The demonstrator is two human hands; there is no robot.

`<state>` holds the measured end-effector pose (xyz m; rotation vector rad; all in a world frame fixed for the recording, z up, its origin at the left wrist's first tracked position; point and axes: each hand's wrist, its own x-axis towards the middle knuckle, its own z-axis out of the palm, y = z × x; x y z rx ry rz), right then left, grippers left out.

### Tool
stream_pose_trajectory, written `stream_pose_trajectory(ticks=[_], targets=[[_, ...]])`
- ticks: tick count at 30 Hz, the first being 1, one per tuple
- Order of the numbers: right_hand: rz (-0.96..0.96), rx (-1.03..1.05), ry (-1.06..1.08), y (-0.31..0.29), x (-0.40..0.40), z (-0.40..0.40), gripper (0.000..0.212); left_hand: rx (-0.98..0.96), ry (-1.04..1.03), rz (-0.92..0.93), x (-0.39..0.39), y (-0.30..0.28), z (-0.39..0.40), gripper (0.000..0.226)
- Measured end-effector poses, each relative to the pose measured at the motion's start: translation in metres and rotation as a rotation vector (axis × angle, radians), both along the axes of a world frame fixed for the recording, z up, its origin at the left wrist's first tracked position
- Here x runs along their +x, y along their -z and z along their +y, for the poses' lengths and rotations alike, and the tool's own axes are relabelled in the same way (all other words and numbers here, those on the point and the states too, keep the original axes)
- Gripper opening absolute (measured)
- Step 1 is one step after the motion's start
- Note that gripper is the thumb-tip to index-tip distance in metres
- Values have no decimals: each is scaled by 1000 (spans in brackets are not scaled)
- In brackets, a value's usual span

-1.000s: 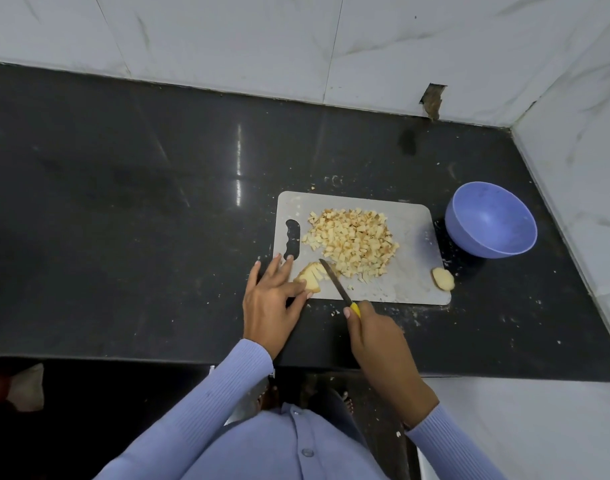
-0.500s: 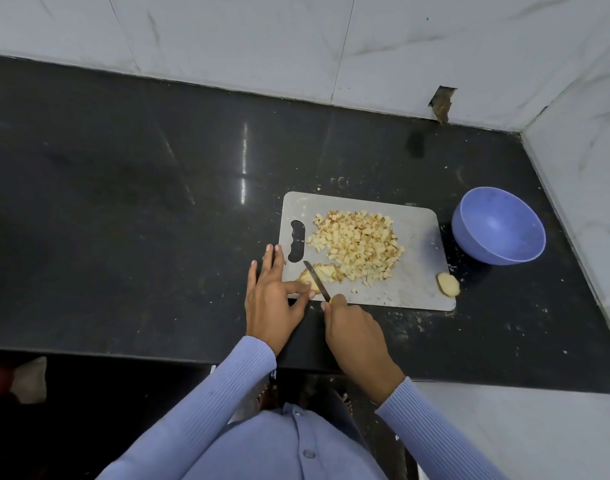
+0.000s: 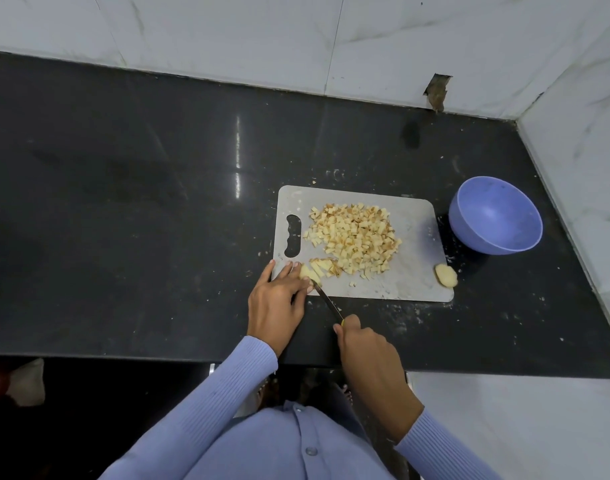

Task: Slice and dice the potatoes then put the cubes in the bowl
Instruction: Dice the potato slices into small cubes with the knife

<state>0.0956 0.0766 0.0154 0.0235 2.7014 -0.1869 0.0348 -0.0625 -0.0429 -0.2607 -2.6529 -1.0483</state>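
A grey cutting board (image 3: 411,271) lies on the black counter and carries a heap of potato cubes (image 3: 357,240). At the board's near left corner my left hand (image 3: 277,299) holds a small potato piece (image 3: 308,271) between fingertips and thumb. My right hand (image 3: 364,344) grips the yellow handle of a knife (image 3: 326,299), whose blade points up-left and reaches the potato piece. A blue bowl (image 3: 495,220) stands to the right of the board with nothing visible inside. One more potato chunk (image 3: 445,275) lies at the board's right edge.
The black counter (image 3: 141,220) stretches far to the left. White tiled walls close it at the back and right, with a broken hole (image 3: 437,93) in the back tiles. Potato crumbs speckle the counter near the board. The counter's front edge runs just under my wrists.
The knife has drawn back toward me and lower, its tip now at the held piece. My right hand has shifted right and nearer. My left hand keeps its hold at the board's corner.
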Motion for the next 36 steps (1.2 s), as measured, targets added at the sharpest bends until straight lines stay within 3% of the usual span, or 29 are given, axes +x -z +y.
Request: stream_pose_trajectory(ticks=[14,21,26,31,36], targets=[[15,-56,66,-1,8,10,25,17,2,-21,3,-2,0,11],[153,-157,60,-9,3,7,29,23,-35,-1,5,0,-8,10],[156,-145,10,-6,-14,-6,36,-16,-158,-56,6,0,-13,19],[152,-101,-29,-1,-22,-17,38,-22,-165,-51,6,2,-14,12],[124,-39,-38,3,-23,-23,34,-13,-164,-82,3,1,-16,22]])
